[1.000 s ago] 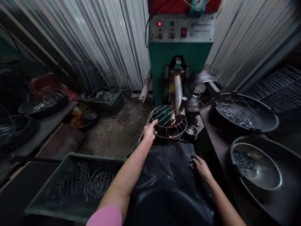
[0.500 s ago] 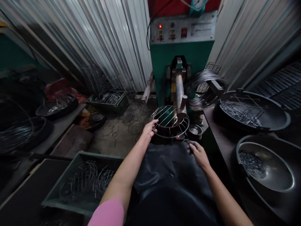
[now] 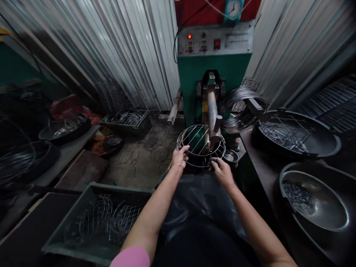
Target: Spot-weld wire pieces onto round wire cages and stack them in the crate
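A round wire rack (image 3: 191, 163) with parallel bars sits at the spot welder's (image 3: 213, 111) electrode tips, its near right part beneath the upper one. My left hand (image 3: 180, 159) grips the rack's left rim, thumb on top. At the near right rim, my right hand (image 3: 221, 170) is closed in a pinch around a small wire piece (image 3: 210, 158), just in front of the electrode. The fingers partly cover this piece, and I cannot tell whether it touches the rack.
On the right stand large pans (image 3: 338, 142) and a bowl (image 3: 345, 218) of small wire parts. A wire coil (image 3: 236, 124) hangs beside the welder. At lower left, a green crate (image 3: 63, 237) holds several wire racks. Loose wires litter the floor (image 3: 125, 163).
My right hand has moved up and left with the small wire piece, from beside the apron to the rack's near rim. The rack has shifted slightly under the electrode; my left hand still holds it.
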The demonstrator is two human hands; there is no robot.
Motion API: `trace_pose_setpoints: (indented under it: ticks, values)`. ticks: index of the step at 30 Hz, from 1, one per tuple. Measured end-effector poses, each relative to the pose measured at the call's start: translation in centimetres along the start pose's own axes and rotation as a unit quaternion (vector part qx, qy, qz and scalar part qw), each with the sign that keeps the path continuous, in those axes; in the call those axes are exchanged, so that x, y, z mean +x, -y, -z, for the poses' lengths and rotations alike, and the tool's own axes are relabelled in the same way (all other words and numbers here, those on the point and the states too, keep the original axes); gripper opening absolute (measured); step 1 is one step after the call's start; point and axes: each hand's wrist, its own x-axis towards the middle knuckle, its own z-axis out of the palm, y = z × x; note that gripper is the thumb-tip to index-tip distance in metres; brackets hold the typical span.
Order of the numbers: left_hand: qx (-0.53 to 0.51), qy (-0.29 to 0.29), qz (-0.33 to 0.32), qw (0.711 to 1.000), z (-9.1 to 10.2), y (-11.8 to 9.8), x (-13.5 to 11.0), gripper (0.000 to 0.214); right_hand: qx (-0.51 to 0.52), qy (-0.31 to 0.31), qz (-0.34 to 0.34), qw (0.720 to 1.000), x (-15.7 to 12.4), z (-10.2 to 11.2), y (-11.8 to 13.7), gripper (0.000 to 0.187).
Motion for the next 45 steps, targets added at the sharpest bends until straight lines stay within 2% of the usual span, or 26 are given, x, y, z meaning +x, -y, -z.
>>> trace_pose_setpoints:
  ticks: [12, 27, 37, 41, 43, 45]
  values:
    - [0.007, -0.007, -0.015, 1.0, -0.3, 0.1, 0.0, 0.053, 0.066, 0.001, -0.025, 0.997, 0.7, -0.3, -0.5, 0.025]
    - [-0.005, -0.019, -0.006, 1.0, -0.6, 0.3, 0.2, 0.051, 0.074, -0.003, -0.031, 0.997, 1.2, -0.2, -0.2, 0.028]
    - [-0.003, -0.052, 0.002, 0.999, -1.0, 0.2, 0.1, 0.044, 0.068, -0.004, -0.042, 0.997, 1.9, -0.4, 0.0, 0.03]
    - [-0.004, -0.047, 0.012, 0.999, -0.9, -0.1, 0.0, 0.043, 0.052, -0.031, -0.026, 0.998, 0.6, 0.2, 0.0, 0.034]
    - [-0.013, -0.02, 0.023, 0.999, 0.2, -0.2, 0.4, 0.042, 0.003, -0.062, -0.008, 0.998, -1.0, 1.1, -0.8, 0.035]
    - [-0.024, 0.01, 0.049, 0.998, 2.1, 0.0, 0.9, 0.044, -0.083, -0.049, -0.016, 0.995, -3.1, 2.1, -2.3, 0.03]
